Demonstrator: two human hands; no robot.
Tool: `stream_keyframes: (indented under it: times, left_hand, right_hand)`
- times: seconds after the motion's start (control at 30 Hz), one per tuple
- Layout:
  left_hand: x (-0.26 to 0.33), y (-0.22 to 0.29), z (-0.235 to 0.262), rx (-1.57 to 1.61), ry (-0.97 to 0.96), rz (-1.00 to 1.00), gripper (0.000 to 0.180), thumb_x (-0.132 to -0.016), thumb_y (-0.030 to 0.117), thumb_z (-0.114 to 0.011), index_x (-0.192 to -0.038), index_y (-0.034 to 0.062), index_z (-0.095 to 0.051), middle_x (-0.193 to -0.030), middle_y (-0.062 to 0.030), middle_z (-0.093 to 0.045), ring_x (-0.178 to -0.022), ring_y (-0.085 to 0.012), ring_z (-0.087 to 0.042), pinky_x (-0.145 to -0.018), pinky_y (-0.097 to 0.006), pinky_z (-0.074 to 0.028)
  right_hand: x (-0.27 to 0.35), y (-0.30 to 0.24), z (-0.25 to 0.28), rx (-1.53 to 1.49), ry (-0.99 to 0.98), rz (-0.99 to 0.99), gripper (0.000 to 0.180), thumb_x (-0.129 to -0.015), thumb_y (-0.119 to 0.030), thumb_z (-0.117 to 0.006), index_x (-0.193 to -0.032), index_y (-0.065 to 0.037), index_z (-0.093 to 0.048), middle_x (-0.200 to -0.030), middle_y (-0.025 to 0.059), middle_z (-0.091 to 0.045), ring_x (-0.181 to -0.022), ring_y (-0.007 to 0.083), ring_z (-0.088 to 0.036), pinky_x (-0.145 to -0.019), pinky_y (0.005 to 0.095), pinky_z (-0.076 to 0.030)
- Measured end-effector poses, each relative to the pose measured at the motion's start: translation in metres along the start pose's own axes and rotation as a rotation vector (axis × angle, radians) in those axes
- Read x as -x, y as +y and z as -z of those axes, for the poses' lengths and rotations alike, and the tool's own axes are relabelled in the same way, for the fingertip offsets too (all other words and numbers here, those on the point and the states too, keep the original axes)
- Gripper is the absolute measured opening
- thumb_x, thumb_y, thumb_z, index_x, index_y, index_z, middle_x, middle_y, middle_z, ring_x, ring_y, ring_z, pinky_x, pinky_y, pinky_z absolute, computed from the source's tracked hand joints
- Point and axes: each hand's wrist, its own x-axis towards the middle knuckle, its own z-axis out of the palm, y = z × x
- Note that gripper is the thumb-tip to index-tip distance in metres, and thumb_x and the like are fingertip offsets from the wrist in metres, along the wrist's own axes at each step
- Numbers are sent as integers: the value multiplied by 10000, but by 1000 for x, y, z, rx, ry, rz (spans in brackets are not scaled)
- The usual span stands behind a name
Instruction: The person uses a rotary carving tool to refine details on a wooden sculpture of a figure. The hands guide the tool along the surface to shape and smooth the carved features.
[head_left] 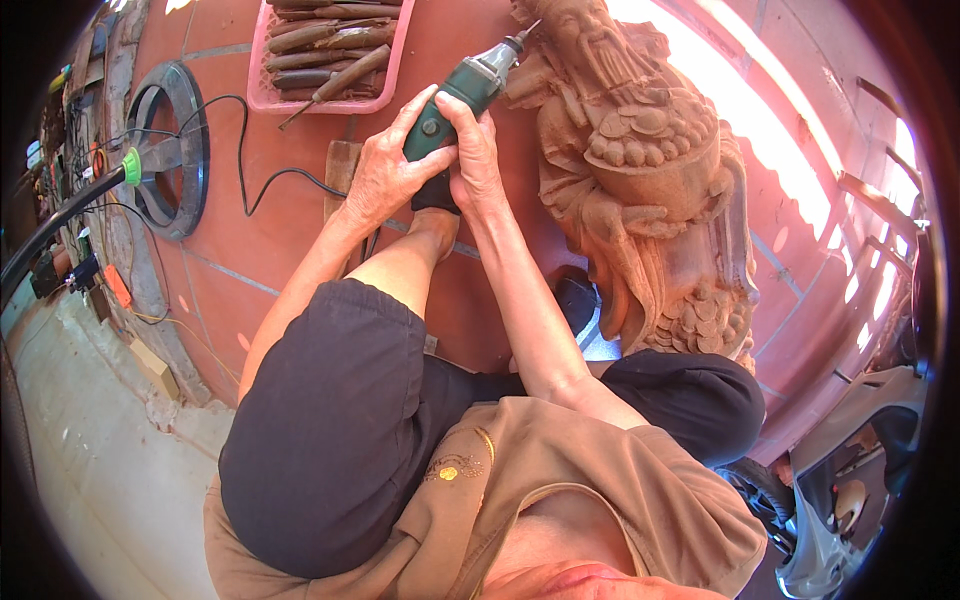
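Observation:
Both my hands are wrapped around a dark green rotary tool. My left hand closes on its body from the left, and my right hand grips it from the right. Its silver nose and thin bit point up and right, close to the head of a brown carved statue. Whether the bit touches the surface I cannot tell. The statue lies on its back, a bearded robed figure holding a bowl heaped with round pieces. A black cord runs across the floor on the left.
A pink basket of wooden-handled carving tools sits at the top. A round black stand base with a pole is on the left. By my foot lies a wooden block. Part of a motorbike shows at lower right. Red tiles cover the floor.

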Motion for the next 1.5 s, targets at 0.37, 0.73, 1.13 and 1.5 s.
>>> stream_keyframes:
  times: [0.37, 0.73, 1.13, 1.5]
  left_hand:
    - [2, 7, 5, -28, -21, 19, 765, -803, 309, -789, -1466, 118, -459, -1073, -219, -705, -953, -306, -722, -815, -387, -566]
    - [-4, 21, 8, -51, 44, -88, 762, -806, 303, -794, -1464, 114, -461, -1107, -199, -704, -979, -275, -719, -827, -367, -567]
    - [-1, 13, 3, -25, 40, -46, 769, -796, 305, -805, -1458, 112, -465, -1073, -213, -708, -949, -290, -727, -810, -365, -576]
    - [4, 19, 17, -8, -6, 11, 773, -786, 248, -808, -1464, 98, -468, -1077, -212, -710, -935, -250, -722, -806, -357, -563]
  right_hand:
    - [2, 7, 1, -47, 24, -46, 418, -841, -271, -751, -1157, -84, -551, -1013, 7, -560, -929, 101, -553, -815, 291, -493]
    - [3, -14, -13, -18, -21, 35, 427, -841, -272, -753, -1156, -79, -538, -1006, 13, -557, -902, 106, -562, -790, 288, -510]
    - [4, -12, -8, -6, -29, 8, 446, -836, -286, -762, -1154, -74, -533, -995, 15, -551, -896, 103, -561, -790, 284, -510]
    - [9, 3, -14, -82, 8, -11, 426, -844, -287, -754, -1157, -76, -555, -1004, 8, -565, -926, 107, -560, -820, 300, -492]
